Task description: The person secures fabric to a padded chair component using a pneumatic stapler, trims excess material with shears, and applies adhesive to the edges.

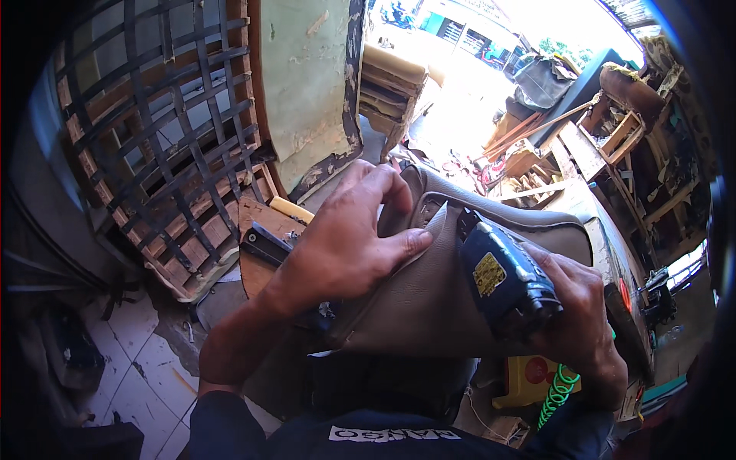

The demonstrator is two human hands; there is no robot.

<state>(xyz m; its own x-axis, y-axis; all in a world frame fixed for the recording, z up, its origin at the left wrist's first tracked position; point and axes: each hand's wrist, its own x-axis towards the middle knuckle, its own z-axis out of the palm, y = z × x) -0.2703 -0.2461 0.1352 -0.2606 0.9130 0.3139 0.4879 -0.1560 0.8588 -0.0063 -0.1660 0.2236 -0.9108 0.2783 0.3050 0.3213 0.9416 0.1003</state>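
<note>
Gripping the staple gun (515, 264) firmly by its handle with the right hand (583, 307). Resting the left hand (349, 238) over the far left corner of the beige cover (441, 307), fingers bent, thumb laid against a raised, pointed flap (435, 224). Cannot tell whether pinching that flap or only pressing on it. Aiming the nose of the gun away from the body, just right of the left thumb and close to the flap; cannot tell whether touching.

To staple well here, as far as can be judged: draw the flap snug with the left thumb, smooth out any pucker, then set the nose square and flat before squeezing. Clear the thumb from the line of fire first. Space the shots evenly along the edge. Leave slack in the green coiled hose (557, 395), below the right wrist, to avoid tugging the gun askew.

On the gun, just left of the right hand: a yellow label (489, 274), with print too small to read. Below and between both hands: large white lettering (395, 434) across the dark shirt (299, 438). Under the right hand: a yellow object (515, 392) with a round red mark. Well beyond both hands: a building front (452, 32), too washed out for reading any sign. Well left of the left hand: a webbed wooden frame (248, 84).
</note>
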